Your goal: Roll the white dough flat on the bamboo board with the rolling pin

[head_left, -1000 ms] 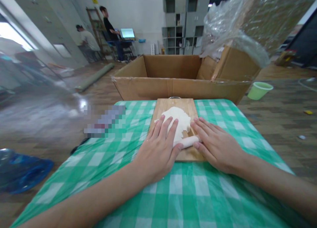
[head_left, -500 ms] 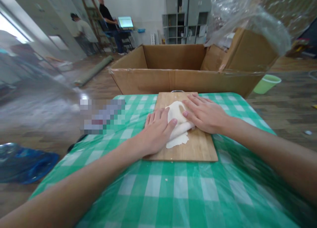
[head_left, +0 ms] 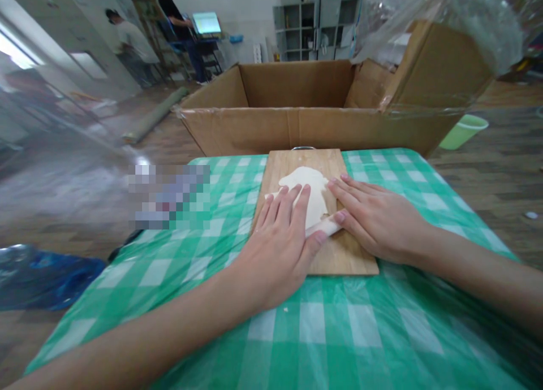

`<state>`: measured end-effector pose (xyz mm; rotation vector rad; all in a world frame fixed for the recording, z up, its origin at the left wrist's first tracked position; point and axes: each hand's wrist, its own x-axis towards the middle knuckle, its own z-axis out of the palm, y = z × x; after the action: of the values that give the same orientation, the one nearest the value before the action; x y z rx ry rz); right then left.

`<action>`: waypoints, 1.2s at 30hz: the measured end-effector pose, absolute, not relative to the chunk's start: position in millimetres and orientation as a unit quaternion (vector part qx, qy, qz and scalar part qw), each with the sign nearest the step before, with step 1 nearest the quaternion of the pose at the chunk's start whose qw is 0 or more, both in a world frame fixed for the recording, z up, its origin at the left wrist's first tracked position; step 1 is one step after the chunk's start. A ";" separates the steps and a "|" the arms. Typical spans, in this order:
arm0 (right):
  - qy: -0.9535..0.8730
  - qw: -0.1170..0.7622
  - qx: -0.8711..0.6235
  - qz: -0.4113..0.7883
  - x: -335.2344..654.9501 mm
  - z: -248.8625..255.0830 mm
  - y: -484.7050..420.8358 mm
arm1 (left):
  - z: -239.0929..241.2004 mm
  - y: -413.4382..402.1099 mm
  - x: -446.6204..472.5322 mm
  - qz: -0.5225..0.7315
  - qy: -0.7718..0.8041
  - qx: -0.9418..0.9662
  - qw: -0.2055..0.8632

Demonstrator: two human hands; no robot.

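Note:
A thin, pale sheet of dough (head_left: 311, 195) lies on a wooden cutting board (head_left: 356, 254). Across its near part runs a pale rod (head_left: 326, 226) that looks like a rolling pin, though my hands hide both its ends. My left hand (head_left: 282, 243) rests flat over the left of the dough and rod, fingers stretched forward and thumb along the rod. On the right, my right hand (head_left: 382, 217) lies with straight fingers at the dough's edge, its thumb at the rod. Both hands are open, palms down.
A green-and-white checked cloth (head_left: 280, 345) covers the table. Behind it stands a large cardboard box (head_left: 254, 127) with clear plastic wrap (head_left: 475, 22). A pale green bin (head_left: 464, 133) is on the floor at right. Two people are in the background at left.
Both hands and the rod have come nearer to me. The dough, bunched between my hands before, now lies flatter and shows beyond my fingers. The view has tilted slightly.

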<state>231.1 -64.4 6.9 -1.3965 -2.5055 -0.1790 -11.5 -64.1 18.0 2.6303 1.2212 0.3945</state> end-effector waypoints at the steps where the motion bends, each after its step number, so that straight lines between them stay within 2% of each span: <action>1: -0.865 0.136 -0.480 -0.060 232.7 5.6 -69.0 | 18.4 -69.0 -10.2 0.137 0.409 0.896 0.104; 6: -0.866 0.137 -0.477 -0.061 235.0 5.7 -74.3 | 17.9 -69.7 -8.6 0.144 0.404 0.897 0.108; 11: -0.864 0.097 -0.485 -0.089 223.4 15.7 -42.7 | 10.4 -17.6 -19.7 0.137 0.453 0.867 0.154; 16: -0.858 0.090 -0.496 -0.098 212.1 15.3 -17.2 | 6.8 13.6 -24.4 0.111 0.457 0.869 0.153; 36: -0.850 0.142 -0.494 -0.115 210.1 3.0 -94.8 | 23.8 -26.5 -20.9 0.067 0.351 0.923 0.144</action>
<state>210.1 -94.8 3.0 -1.4257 -2.4525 -0.3319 -20.9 -26.5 23.8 2.6602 1.0134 0.1926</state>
